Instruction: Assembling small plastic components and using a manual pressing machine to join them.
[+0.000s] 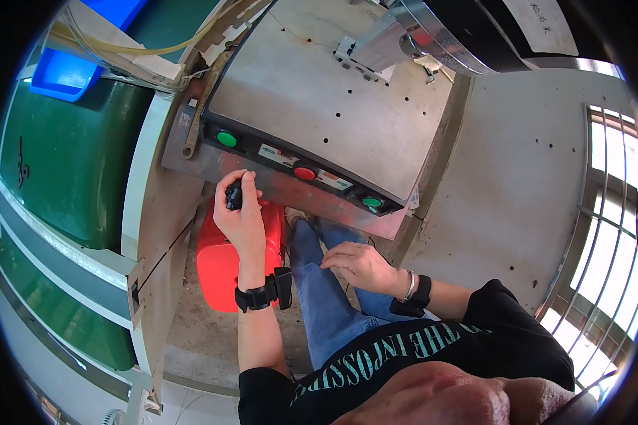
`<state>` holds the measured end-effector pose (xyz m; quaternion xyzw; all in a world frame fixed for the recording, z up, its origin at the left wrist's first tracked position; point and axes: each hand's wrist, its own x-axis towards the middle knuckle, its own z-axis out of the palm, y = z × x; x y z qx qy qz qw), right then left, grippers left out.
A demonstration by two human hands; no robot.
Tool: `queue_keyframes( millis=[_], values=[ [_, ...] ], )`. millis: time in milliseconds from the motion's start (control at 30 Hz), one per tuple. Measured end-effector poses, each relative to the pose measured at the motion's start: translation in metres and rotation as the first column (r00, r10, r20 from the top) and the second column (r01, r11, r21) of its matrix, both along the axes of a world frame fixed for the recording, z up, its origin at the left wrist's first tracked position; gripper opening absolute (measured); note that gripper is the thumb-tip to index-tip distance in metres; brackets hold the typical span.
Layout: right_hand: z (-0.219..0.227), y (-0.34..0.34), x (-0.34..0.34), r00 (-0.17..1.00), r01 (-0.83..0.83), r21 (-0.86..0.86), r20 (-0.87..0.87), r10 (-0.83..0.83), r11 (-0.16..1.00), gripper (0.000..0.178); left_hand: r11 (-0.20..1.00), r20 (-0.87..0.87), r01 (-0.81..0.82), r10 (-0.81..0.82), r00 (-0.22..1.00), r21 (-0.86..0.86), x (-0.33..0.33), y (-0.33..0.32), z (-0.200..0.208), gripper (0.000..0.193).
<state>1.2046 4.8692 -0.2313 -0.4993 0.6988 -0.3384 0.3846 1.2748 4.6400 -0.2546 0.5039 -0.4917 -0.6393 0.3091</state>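
My left hand (239, 211) is raised below the front edge of a metal machine table (319, 92) and is closed around a small black part (234, 195). My right hand (360, 265) lies flat on my thigh in blue jeans (326, 297), fingers spread, holding nothing. Both wrists carry black bands. The table's black front panel has a green button (226, 139) at the left, a red button (304, 173) in the middle and another green button (372, 202) at the right. The left hand is just below the panel, between the left green and red buttons.
A red container (223, 265) stands on the floor under my left hand. A large green bin (71, 163) and a blue crate (67, 71) are at the left. The machine's head (439, 32) hangs over the table's far side. A barred window (609, 234) is at the right.
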Motion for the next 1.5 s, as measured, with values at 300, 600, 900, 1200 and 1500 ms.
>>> queue_keyframes(
  millis=[300, 600, 900, 1200, 1500],
  values=[
    [0.024, -0.009, -0.016, 0.993, 0.080, -0.103, -0.079, -0.089, 0.991, 0.026, 0.871, 0.079, 0.210, -0.195, 0.978, -0.444, -0.038, -0.013, 0.024, 0.011],
    [0.038, -0.014, -0.052, 0.947, 0.247, -0.211, -0.156, -0.282, 0.946, 0.031, 0.272, 0.506, 0.616, -0.380, 0.774, -0.739, -0.198, -0.090, 0.030, 0.022],
    [0.039, 0.007, -0.058, 0.944, 0.255, -0.220, -0.153, -0.292, 0.942, 0.031, 0.152, 0.642, 0.821, -0.551, 0.532, -0.550, -0.164, -0.102, 0.059, 0.017],
    [0.049, 0.000, -0.071, 0.946, 0.255, -0.226, -0.146, -0.291, 0.940, 0.029, 0.505, 0.412, 0.716, -0.590, 0.694, -0.482, -0.058, -0.083, 0.056, 0.036],
    [0.092, -0.117, -0.108, 0.933, 0.253, -0.143, 0.296, -0.202, 0.957, 0.023, 0.591, -0.468, 0.768, -0.622, 0.628, 0.246, -0.041, -0.030, 0.103, 0.081]
  ],
)
